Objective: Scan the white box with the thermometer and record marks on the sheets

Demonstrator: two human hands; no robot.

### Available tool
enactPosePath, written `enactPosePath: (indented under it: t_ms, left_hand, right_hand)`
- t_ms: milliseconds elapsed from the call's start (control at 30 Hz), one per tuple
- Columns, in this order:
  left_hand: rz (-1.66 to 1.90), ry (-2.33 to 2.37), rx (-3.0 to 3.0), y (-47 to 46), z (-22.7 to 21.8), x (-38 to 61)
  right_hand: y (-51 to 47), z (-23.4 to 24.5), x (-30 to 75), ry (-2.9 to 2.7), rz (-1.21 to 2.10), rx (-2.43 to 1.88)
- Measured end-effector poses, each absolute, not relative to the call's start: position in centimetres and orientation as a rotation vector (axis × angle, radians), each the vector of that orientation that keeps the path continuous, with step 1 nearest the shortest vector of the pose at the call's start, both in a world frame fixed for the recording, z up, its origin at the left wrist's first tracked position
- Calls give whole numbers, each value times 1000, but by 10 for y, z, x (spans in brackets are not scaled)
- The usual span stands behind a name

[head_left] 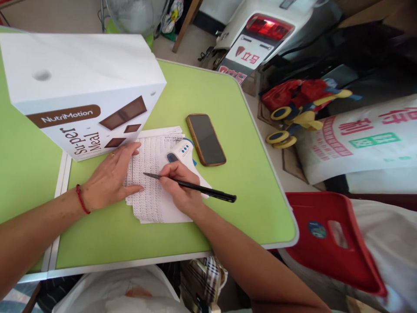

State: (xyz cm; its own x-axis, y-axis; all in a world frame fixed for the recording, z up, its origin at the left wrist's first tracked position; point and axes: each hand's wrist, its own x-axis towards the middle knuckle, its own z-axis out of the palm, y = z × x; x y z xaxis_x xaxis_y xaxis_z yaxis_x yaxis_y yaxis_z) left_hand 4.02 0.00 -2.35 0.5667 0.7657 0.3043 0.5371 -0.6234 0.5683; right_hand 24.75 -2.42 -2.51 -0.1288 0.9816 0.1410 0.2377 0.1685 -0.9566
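Note:
My right hand is closed round a black pen, its tip resting on a stack of white papers covered in small print. My left hand lies flat with fingers spread on the papers' left edge, a red string bracelet on the wrist. A white and blue thermometer-like device lies on the papers just above my right hand. A smartphone in a brown case lies face up to the right of the papers.
A white NutriMotion Super Meal box stands at the left of the green table, beside my left hand. A red plastic stool, printed sacks and a toy with yellow wheels crowd the floor at right.

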Motion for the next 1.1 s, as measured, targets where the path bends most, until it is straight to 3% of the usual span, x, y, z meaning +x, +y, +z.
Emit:
enactPosePath:
  t_ms: [1100]
  left_hand:
    - [703, 1046, 2405, 1, -22, 41]
  right_hand:
    - [-24, -17, 241, -1847, 1004, -1343]
